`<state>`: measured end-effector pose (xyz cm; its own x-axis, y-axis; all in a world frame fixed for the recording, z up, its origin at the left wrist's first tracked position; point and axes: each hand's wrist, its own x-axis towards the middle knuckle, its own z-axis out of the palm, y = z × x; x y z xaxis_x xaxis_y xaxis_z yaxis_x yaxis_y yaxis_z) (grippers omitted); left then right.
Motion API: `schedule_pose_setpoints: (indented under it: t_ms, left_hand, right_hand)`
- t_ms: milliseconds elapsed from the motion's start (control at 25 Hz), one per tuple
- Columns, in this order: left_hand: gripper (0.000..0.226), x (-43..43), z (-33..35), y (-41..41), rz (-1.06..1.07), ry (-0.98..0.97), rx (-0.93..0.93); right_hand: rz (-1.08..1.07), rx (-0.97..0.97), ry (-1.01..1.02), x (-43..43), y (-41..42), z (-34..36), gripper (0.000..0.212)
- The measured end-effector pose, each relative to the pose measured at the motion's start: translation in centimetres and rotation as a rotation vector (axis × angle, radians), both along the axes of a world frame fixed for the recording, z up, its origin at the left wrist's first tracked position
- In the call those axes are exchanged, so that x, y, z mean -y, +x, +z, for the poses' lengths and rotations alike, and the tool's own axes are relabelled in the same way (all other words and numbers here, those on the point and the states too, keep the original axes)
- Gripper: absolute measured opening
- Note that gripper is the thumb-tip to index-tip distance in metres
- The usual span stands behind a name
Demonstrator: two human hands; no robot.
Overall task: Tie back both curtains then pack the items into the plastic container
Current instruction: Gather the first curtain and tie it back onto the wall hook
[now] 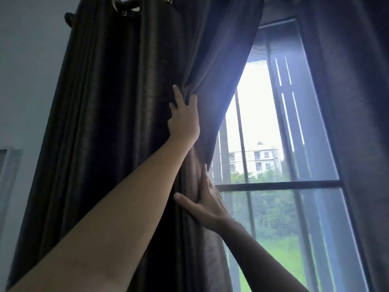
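Head cam. Nearest: L forearm (105,218), up from lower left. Gripped bunched fold of left curtain (126,123) w/ L hand (184,116), index straight. Pressed R hand (207,204) flat on same curtain's edge lower down, fingers straight, thumb spread. Beside window (273,185); right curtain (357,102) at far right.

Window (280,185) w/ dark frame, horiz. crossbar at mid-height, thin vertical bars above & below. Outside: pale multi-storey bldg (255,160) far off, trees (272,175) below it, green lawn (280,249) nearer. Dark rod (134,4) top left, its finial (69,18) against pale wall (31,81). White frame edge (8,169) far left.
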<state>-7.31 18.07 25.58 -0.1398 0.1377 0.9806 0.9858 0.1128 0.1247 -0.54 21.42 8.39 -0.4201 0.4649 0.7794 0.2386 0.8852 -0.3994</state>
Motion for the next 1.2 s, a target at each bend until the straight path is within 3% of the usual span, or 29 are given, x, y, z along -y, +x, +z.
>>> schedule_pose_setpoints:
  t_ms: [240,600,680,840,920,1080,1200]
  left_hand:
    - [0.072,3.8,1.2,-8.8,0.244,0.021,-0.051]
    - [0.071,8.8,0.1,-22.5,0.262,-0.092,0.112]
    - [0.065,9.8,-0.4,-24.3,0.221,-0.130,0.059]
    - [0.072,10.9,-2.6,-24.6,0.144,-0.228,-0.047]
    - [0.076,10.9,-5.2,-24.3,0.081,-0.236,-0.053]
    - [0.085,9.8,-13.2,-23.9,-0.103,-0.208,0.054]
    - [0.088,8.7,-20.1,-23.5,-0.233,-0.155,0.141]
  right_hand:
    - [0.124,-0.003,-0.030,3.8,-9.2,2.0,0.121]
    - [0.201,0.160,0.077,6.5,-20.5,0.9,0.121]
    - [0.249,0.135,0.052,6.6,-21.6,0.5,0.114]
    - [0.371,-0.295,-0.134,5.4,-22.1,3.0,0.085]
    - [0.379,-0.416,-0.166,3.3,-21.7,5.4,0.074]
    - [0.267,-0.436,-0.180,2.4,-19.1,8.8,0.080]
    - [0.161,-0.299,-0.119,4.0,-18.0,9.7,0.076]
